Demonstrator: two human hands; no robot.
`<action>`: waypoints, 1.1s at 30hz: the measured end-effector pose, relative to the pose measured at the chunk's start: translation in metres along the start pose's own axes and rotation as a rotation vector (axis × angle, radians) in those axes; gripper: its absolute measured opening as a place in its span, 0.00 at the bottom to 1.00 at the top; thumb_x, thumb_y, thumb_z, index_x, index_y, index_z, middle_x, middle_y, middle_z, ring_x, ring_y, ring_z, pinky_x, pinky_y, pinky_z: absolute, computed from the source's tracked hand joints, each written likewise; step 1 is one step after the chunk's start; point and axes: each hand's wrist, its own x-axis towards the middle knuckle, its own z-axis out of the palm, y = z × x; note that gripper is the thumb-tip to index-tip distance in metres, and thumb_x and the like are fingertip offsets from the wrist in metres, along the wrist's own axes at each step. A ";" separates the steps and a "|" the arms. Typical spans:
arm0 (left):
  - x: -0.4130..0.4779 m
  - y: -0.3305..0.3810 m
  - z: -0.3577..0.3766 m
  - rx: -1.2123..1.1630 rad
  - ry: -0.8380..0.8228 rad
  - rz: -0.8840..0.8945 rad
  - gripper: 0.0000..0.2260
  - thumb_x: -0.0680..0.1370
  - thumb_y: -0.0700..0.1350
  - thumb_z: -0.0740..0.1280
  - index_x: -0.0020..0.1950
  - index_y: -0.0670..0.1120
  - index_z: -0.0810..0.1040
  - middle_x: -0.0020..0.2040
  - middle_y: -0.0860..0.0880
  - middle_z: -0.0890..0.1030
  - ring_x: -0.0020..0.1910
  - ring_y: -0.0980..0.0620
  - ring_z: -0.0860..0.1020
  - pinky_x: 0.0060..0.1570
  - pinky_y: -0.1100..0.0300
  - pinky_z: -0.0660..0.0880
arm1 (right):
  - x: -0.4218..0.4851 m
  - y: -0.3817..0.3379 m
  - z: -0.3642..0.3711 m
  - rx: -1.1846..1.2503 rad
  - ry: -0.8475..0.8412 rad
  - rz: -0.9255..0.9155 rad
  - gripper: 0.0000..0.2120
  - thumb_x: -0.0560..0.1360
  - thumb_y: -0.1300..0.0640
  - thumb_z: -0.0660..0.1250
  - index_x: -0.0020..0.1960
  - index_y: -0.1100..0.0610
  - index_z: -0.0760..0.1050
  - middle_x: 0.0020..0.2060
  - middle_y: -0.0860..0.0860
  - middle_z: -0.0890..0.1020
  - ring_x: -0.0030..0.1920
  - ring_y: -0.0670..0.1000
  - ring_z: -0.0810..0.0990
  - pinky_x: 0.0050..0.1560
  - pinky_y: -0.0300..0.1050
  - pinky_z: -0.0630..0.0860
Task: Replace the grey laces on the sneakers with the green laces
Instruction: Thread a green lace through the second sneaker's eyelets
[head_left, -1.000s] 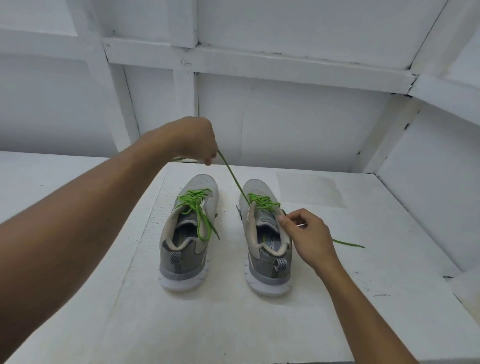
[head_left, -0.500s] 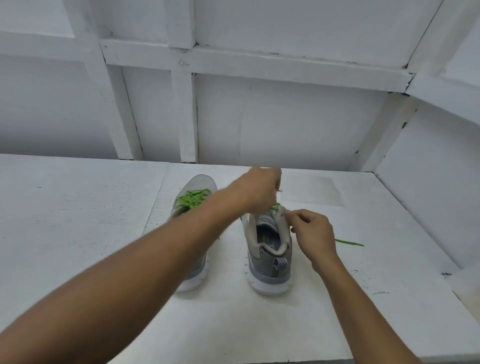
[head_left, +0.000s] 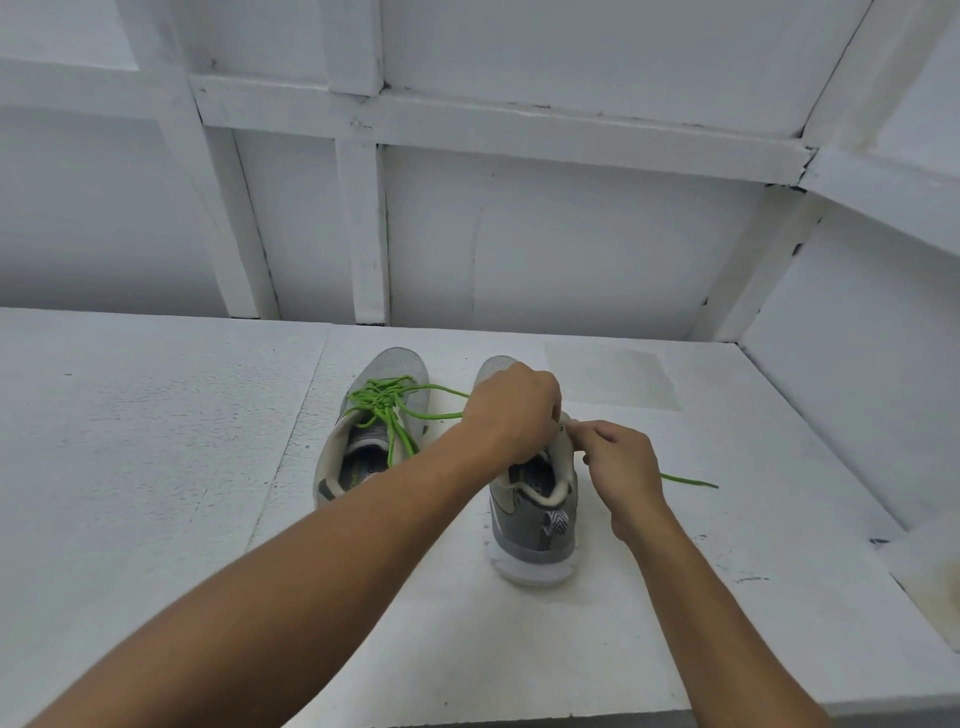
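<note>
Your left hand (head_left: 511, 408) and right hand (head_left: 621, 465) both pinch the thin green lace (head_left: 688, 480) over the right grey mesh sneaker (head_left: 535, 525), beside its laced twin (head_left: 374, 441).

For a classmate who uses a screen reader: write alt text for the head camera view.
Both hands, left hand and right hand, work at the right sneaker. Beside it stands the left sneaker, threaded with a green lace, on a white table.
</note>
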 end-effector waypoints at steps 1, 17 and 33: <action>0.000 -0.001 0.000 -0.015 0.001 -0.001 0.10 0.77 0.44 0.64 0.54 0.48 0.83 0.51 0.46 0.81 0.47 0.46 0.79 0.42 0.57 0.75 | 0.000 0.000 0.000 0.001 -0.002 0.003 0.11 0.77 0.53 0.67 0.39 0.52 0.84 0.39 0.45 0.85 0.46 0.49 0.81 0.50 0.48 0.76; -0.005 0.004 0.008 0.046 0.082 0.010 0.11 0.78 0.42 0.62 0.60 0.44 0.68 0.47 0.44 0.80 0.42 0.43 0.76 0.37 0.53 0.71 | -0.003 -0.008 -0.012 -0.016 -0.171 -0.009 0.10 0.81 0.53 0.63 0.48 0.52 0.83 0.44 0.45 0.85 0.43 0.46 0.79 0.39 0.36 0.71; -0.044 -0.031 0.028 -0.140 0.361 -0.164 0.29 0.72 0.46 0.70 0.72 0.46 0.65 0.67 0.44 0.67 0.67 0.43 0.62 0.64 0.50 0.62 | 0.039 -0.018 -0.061 1.353 0.335 0.154 0.14 0.75 0.71 0.54 0.33 0.59 0.65 0.29 0.51 0.70 0.27 0.48 0.71 0.31 0.38 0.76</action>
